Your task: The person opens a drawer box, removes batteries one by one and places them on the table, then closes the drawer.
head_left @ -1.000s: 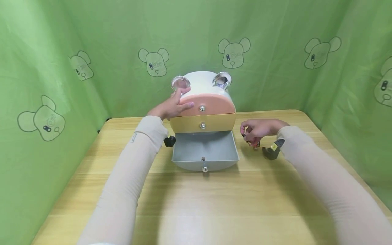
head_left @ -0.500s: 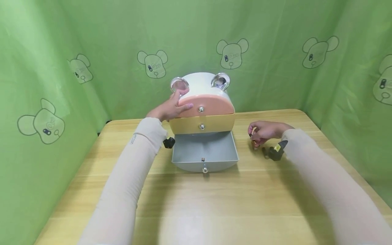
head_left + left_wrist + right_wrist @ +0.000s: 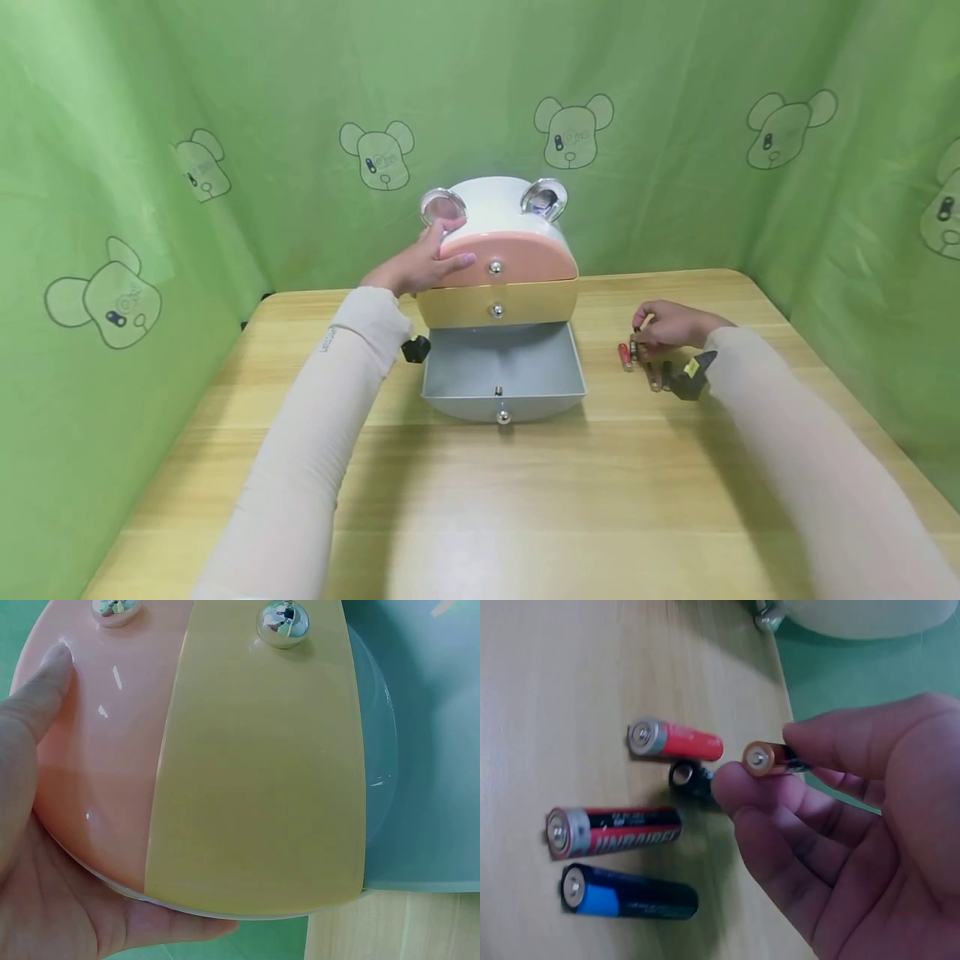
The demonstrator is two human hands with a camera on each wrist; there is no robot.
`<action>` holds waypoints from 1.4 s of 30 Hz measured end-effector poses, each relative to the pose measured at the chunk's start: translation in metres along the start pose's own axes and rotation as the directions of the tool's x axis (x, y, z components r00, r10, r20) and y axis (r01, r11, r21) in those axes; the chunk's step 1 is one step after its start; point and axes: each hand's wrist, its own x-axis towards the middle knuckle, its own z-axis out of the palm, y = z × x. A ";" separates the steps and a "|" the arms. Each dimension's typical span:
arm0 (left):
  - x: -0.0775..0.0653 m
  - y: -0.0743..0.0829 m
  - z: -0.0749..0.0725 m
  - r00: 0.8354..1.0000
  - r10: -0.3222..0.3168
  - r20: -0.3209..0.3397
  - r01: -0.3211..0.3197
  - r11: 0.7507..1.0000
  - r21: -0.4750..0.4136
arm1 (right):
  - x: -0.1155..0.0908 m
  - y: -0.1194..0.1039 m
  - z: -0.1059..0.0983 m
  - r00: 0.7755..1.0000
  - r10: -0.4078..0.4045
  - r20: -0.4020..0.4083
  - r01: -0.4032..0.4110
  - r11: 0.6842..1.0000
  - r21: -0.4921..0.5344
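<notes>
A drawer cabinet [image 3: 491, 204] with silver ears stands at the table's back. My left hand [image 3: 412, 265] grips its left side, thumb on the pink drawer front [image 3: 112, 750], other fingers around the side wall. The yellow drawer [image 3: 465, 307] is closed; the grey bottom drawer [image 3: 502, 354] is pulled out. Right of the cabinet, my right hand [image 3: 675, 325] pinches a copper-topped battery [image 3: 769, 758] between thumb and fingers. Beside it on the table lie a red battery [image 3: 679, 740], a dark battery [image 3: 694, 782] partly behind the fingertips, a red-and-black battery [image 3: 619, 831] and a blue-and-black battery [image 3: 634, 892].
Silver round knobs [image 3: 503, 417] stick out from the drawer fronts. A small metal piece [image 3: 498, 390] shows inside the grey drawer's front wall. Green curtains [image 3: 480, 83] with bear drawings surround the wooden table [image 3: 480, 500] at the back and sides.
My right hand has moved right, away from the cabinet, bringing the red battery and others into clearer view on the table. The left hand has stayed on the cabinet.
</notes>
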 end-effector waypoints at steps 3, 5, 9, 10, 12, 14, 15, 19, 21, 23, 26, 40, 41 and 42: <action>0.000 0.000 0.000 1.000 0.004 0.001 -0.004 1.000 0.006 | -0.001 0.005 0.000 0.999 -0.007 -0.043 0.006 1.000 -0.016; -0.001 0.000 0.000 1.000 0.003 0.001 -0.003 1.000 0.006 | -0.001 0.008 0.000 0.997 -0.022 -0.073 0.019 0.999 -0.036; 0.000 0.000 0.000 1.000 -0.001 0.001 0.001 1.000 0.005 | 0.001 0.015 0.000 0.989 -0.055 -0.137 0.041 0.994 -0.103; 0.000 0.000 0.000 1.000 -0.004 0.001 0.004 1.000 0.005 | 0.001 0.016 0.001 0.987 -0.061 -0.148 0.043 0.992 -0.122; 0.001 0.000 0.000 1.000 -0.003 0.001 0.003 1.000 0.003 | 0.002 0.020 0.002 0.984 -0.068 -0.166 0.043 0.987 -0.153; 0.002 -0.001 0.001 1.000 -0.002 0.003 0.003 1.000 -0.001 | 0.003 0.022 0.004 0.981 -0.064 -0.183 0.031 0.983 -0.179; 0.002 -0.001 0.001 1.000 -0.004 0.006 0.004 1.000 -0.005 | 0.004 0.023 0.004 0.980 -0.063 -0.191 0.024 0.980 -0.197; 0.003 -0.001 0.002 1.000 -0.007 0.004 0.007 1.000 -0.014 | 0.005 0.026 0.006 0.970 -0.064 -0.234 0.001 0.965 -0.262; 0.003 0.000 0.001 1.000 -0.010 0.000 0.010 1.000 -0.011 | 0.004 0.026 0.006 0.967 -0.067 -0.246 -0.007 0.957 -0.289; 0.003 0.000 0.001 1.000 -0.009 -0.004 0.009 1.000 -0.007 | 0.004 0.025 0.007 0.966 -0.066 -0.252 -0.014 0.953 -0.304; 0.002 -0.001 0.000 1.000 -0.006 -0.006 0.006 1.000 -0.005 | 0.005 0.023 0.010 0.963 -0.055 -0.263 -0.031 0.950 -0.310; -0.001 0.001 0.000 1.000 -0.025 0.006 0.025 0.999 -0.044 | 0.007 0.026 0.016 0.960 0.008 -0.280 -0.077 0.969 -0.236; -0.001 0.001 0.000 1.000 -0.025 0.006 0.025 0.999 -0.045 | 0.007 0.026 0.016 0.959 -0.003 -0.284 -0.074 0.963 -0.261; -0.001 0.001 -0.001 1.000 -0.025 0.006 0.025 0.999 -0.046 | 0.008 0.026 0.015 0.958 -0.011 -0.288 -0.072 0.959 -0.275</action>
